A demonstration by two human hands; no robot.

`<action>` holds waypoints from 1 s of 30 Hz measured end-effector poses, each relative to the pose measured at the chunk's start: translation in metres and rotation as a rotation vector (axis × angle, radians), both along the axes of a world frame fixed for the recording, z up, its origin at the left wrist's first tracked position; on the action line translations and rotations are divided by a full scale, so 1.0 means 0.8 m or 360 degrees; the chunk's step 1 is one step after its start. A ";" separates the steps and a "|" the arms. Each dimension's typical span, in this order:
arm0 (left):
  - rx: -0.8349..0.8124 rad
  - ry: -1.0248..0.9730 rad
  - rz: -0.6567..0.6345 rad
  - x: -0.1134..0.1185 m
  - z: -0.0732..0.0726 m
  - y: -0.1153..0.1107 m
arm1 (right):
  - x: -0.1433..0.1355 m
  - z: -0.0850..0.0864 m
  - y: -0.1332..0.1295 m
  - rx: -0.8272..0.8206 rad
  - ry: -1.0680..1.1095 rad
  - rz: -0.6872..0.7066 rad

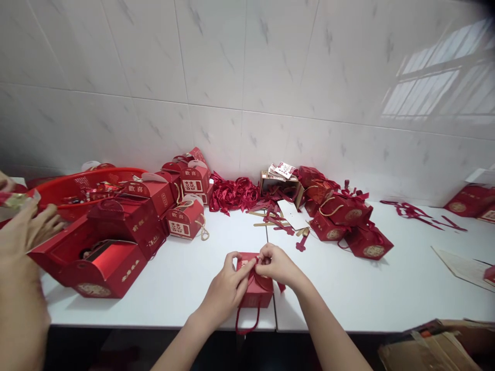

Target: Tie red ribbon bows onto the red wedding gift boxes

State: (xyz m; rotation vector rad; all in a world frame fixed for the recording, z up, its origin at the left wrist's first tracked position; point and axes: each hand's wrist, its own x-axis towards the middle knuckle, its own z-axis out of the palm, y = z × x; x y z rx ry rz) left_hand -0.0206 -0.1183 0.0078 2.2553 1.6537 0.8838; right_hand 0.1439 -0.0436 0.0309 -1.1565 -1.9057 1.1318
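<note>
A small red gift box (260, 300) with gold print stands at the front edge of the white table, between my hands. My left hand (229, 284) is closed over the box's left side, thumb lying on top by the ribbon. The thumb and fingers of my right hand (279, 265) pinch a dark red ribbon above the lid. One ribbon tail (281, 286) sticks out at the right. A dark red cord handle (247, 330) hangs down the near side. My fingers hide the middle of the ribbon.
On the left are several red boxes (189, 216), an open box (108, 273) and a red basket (58, 188). Another person's hands (27, 232) are there. Behind lie a ribbon pile (234, 193) and loose tags (301, 242); tied boxes (369, 239) sit right. A cardboard carton (436, 345) stands lower right.
</note>
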 end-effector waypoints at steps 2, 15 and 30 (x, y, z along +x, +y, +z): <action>0.0003 -0.0007 -0.0136 -0.008 0.007 0.006 | 0.004 0.006 0.005 -0.0030 -0.0045 0.0126; -0.0143 -0.0370 -0.0614 -0.024 0.031 0.061 | 0.007 0.021 0.015 0.0140 -0.0213 0.0535; -0.0242 -0.0094 -0.0481 -0.022 0.057 0.026 | 0.027 0.003 -0.012 0.0780 -0.0327 0.0007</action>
